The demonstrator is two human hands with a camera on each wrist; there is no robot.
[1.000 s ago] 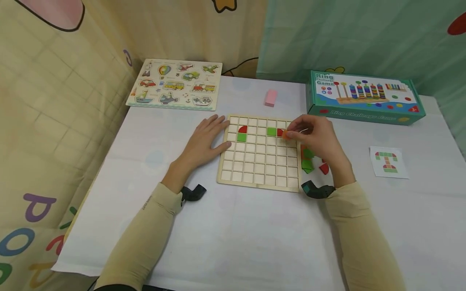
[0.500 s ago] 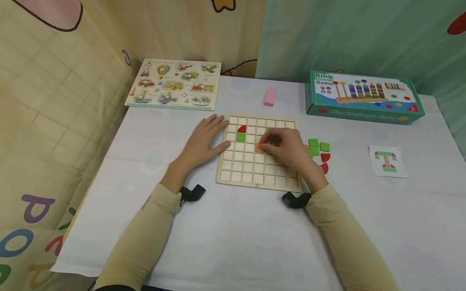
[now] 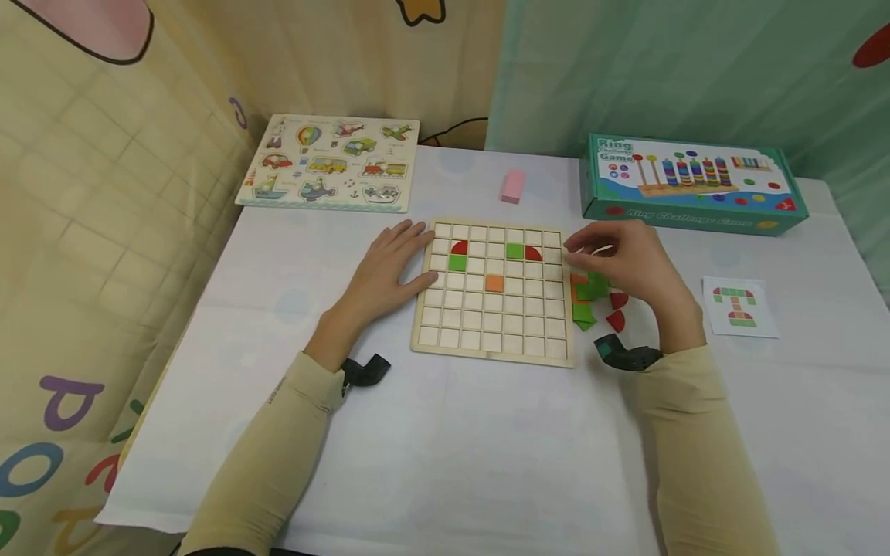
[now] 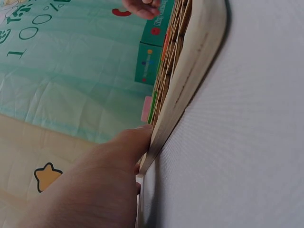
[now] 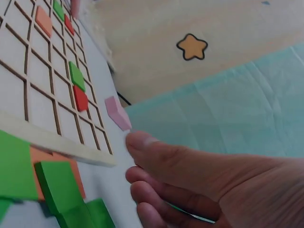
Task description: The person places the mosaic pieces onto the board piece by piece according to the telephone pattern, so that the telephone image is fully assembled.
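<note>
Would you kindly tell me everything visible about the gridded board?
The gridded board looks wooden: a pale frame, with thin strips forming seven rows of seven square cells. It lies flat on the table. Cells hold two red pieces, two green pieces and one orange piece. The left hand touches its left edge.

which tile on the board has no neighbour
The orange square, near the middle of the board; its two green squares each have a red piece in an adjoining cell.

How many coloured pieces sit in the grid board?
5: in the head view, a red quarter-round with a green square below it, upper left; a second green square beside a second red quarter-round, upper right; and an orange square at the middle. None seems hidden.
</note>
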